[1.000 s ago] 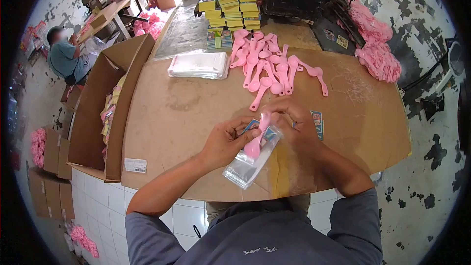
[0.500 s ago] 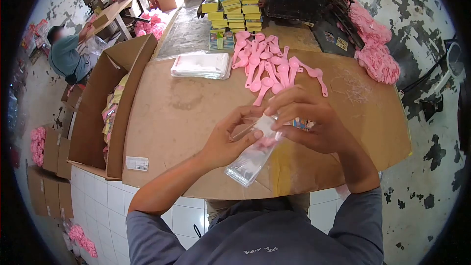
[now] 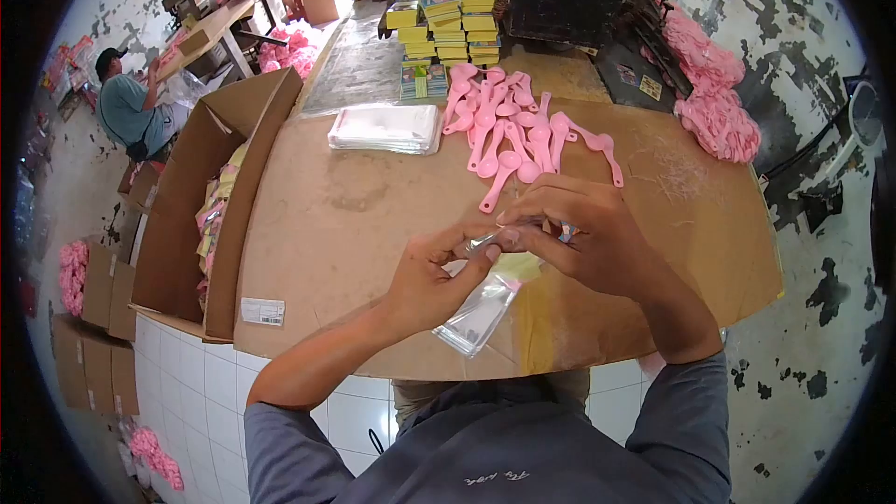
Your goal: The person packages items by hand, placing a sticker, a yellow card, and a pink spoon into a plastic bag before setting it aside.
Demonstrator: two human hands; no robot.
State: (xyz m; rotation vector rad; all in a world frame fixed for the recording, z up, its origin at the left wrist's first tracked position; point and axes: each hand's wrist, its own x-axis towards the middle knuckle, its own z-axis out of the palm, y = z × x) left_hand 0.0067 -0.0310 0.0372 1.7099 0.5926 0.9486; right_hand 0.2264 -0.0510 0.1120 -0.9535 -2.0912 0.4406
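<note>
My left hand [image 3: 431,278] and my right hand [image 3: 581,231] meet over the front of the table, fingers pinched together on a shiny clear plastic bag [image 3: 483,243]. Much of that bag is hidden by the fingers. Below them, clear plastic sleeves [image 3: 476,319] lie near the table's front edge, with a pale yellow patch [image 3: 519,267] at their upper end. Just past my hands is a loose pile of pink plastic spoons [image 3: 504,163]. A small piece of something colourful shows behind my right fingers, too covered to name.
A stack of clear plastic bags [image 3: 385,127] lies left of the spoons. Bundled yellow-edged cards [image 3: 446,23] stand in stacks at the back. A deep cardboard box [image 3: 177,224] flanks the table's left side. Another person [image 3: 131,105] sits at far left.
My fingers have drawn closer together on the bag, which is now folded or gathered between them. The pink and white contents seen before are covered; a pale yellow patch shows below.
</note>
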